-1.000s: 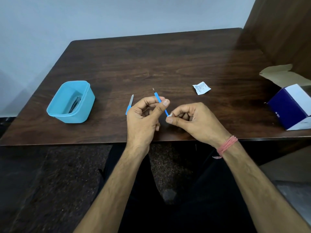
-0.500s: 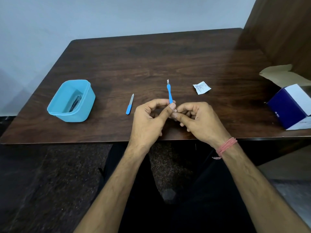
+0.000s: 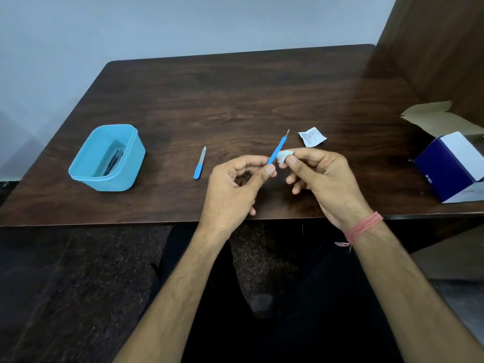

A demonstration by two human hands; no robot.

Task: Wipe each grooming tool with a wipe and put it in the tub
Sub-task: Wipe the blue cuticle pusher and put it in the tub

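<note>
My left hand [image 3: 235, 187] pinches the lower end of a thin blue-handled cuticle tool [image 3: 278, 148], whose metal tip points up and to the right. My right hand [image 3: 322, 179] pinches a small crumpled white wipe [image 3: 284, 155] against the tool's blue handle. A blue-handled nail file [image 3: 200, 163] lies flat on the dark wooden table [image 3: 235, 95], left of my hands. Further left stands the light blue tub [image 3: 86, 176], open, with dark tools lying in its bottom.
A torn white wipe sachet [image 3: 312, 137] lies on the table just beyond my right hand. An open blue and white carton [image 3: 450, 166] sits at the right edge. A brown wooden panel rises at the back right.
The tool has tilted from nearly upright to leaning right. My right hand has shifted right and up the handle, and the wipe now shows between its fingers.
</note>
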